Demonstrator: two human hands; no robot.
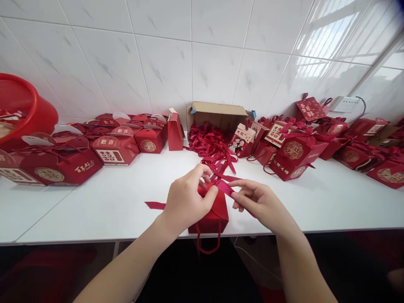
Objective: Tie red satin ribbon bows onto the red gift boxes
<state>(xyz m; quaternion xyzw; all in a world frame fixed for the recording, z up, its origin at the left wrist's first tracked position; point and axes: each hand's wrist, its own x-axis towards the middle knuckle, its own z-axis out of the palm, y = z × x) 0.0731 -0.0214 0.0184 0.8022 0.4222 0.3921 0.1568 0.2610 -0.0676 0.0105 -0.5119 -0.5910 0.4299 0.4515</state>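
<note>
A small red gift box (213, 218) stands at the front edge of the white counter (126, 198), its cord handle hanging over the edge. My left hand (186, 202) rests on the box's top, fingers pinched on a dark red ribbon (222, 185). My right hand (257, 201) pinches the same ribbon just right of the box. One ribbon end (154, 205) lies flat on the counter to the left.
A heap of loose red ribbons (211, 145) spills from a cardboard box (217, 113) at the wall. Several red gift boxes (120, 147) line the left, more with ribbons (293, 153) crowd the right. A red basket (22, 109) sits far left.
</note>
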